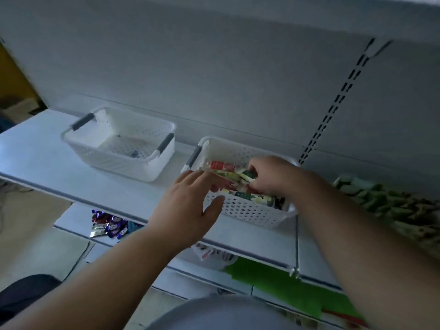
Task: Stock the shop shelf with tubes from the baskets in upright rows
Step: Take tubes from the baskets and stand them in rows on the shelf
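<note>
Right hand (pixel 269 177) gripped tubes (pixel 238 179) lying flat in the right basket (pixel 240 210) on the shelf (pixel 47 160), left hand (pixel 190 206) open at its rim; tubes looked light, soft, slick, so grip mid-body.

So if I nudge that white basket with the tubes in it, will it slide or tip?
Probably slides: the basket sits flat on the smooth shelf. It looks like light, perforated plastic, so likely easy to shift. Tipping seems unlikely, since it is low and wide and the tubes lie flat inside.

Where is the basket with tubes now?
In the head view, the basket with tubes stands right of the emptier basket on the shelf, under both hands.
</note>
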Action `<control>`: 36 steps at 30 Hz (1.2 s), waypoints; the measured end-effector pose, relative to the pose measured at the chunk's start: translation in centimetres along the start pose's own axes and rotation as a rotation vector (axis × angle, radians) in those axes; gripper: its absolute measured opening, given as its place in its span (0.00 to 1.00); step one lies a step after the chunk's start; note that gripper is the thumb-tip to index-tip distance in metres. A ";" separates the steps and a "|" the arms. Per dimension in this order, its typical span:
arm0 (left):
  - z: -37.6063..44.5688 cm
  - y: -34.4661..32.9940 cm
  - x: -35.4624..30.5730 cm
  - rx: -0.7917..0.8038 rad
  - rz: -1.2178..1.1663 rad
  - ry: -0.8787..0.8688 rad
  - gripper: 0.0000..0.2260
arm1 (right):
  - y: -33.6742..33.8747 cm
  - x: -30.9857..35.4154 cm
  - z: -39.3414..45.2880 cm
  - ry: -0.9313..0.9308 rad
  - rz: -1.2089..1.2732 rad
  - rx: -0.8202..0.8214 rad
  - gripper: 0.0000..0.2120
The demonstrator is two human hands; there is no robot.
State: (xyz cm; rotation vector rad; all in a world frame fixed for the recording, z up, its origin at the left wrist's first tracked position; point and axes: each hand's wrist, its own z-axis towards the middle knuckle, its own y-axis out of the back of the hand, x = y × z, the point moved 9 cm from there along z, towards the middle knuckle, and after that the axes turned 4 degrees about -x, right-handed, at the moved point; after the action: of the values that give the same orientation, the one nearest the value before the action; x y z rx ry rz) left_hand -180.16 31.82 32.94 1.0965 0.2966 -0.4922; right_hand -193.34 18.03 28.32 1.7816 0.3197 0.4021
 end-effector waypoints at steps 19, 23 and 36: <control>7.9 -14.7 -4.7 0.843 0.266 -0.672 0.18 | 1.5 1.1 -18.7 -0.530 1.400 -0.800 0.13; 8.4 -13.9 -5.0 0.785 0.159 -0.581 0.19 | 0.8 0.4 -20.6 -0.587 1.363 -0.826 0.15; -0.9 -8.0 -18.8 0.604 -0.293 -0.521 0.13 | 0.3 -5.9 -34.0 -0.627 1.253 -1.010 0.08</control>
State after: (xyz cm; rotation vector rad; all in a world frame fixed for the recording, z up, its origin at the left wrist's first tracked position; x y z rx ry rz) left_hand -200.39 34.10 35.13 1.4610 -0.1716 -1.1543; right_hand -213.30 45.21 35.45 0.8025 -1.2981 0.6587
